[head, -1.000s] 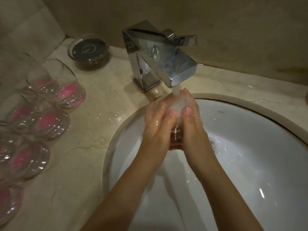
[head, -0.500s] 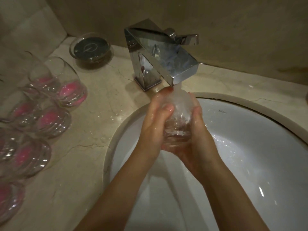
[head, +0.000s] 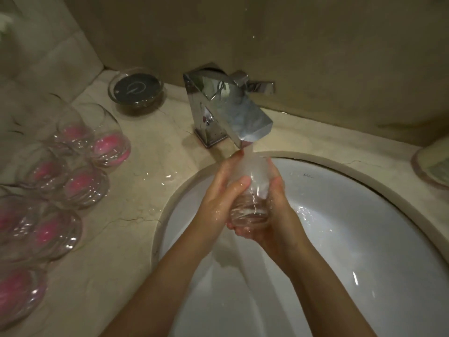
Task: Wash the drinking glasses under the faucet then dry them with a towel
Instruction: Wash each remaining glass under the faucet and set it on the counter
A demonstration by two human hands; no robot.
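Head camera, looking down at a bathroom sink. A person holds one clear drinking glass [head: 252,193] with both hands, directly under the spout of a square chrome faucet [head: 228,110], above the white basin [head: 364,227]. Water runs into the glass's open mouth, which tilts up toward the spout. The left hand [head: 223,193] wraps the glass's left side, thumb lying across the front. The right hand [head: 272,215] cups the glass's right side and base from below, fingers curled around it.

On the marble counter [head: 150,190], to the left and well apart from the basin, stands a cluster of similar stemless glasses [head: 82,186] with pink showing at their bases. A small glass dish [head: 136,88] sits near the back wall, left of the faucet. No towel is visible.

The glass looks rigid, fragile and fairly light, heavier as it fills. Wet, its rounded wall is likely slippery, so a two-handed hold around the widest part, with one palm under the base, seems safest.
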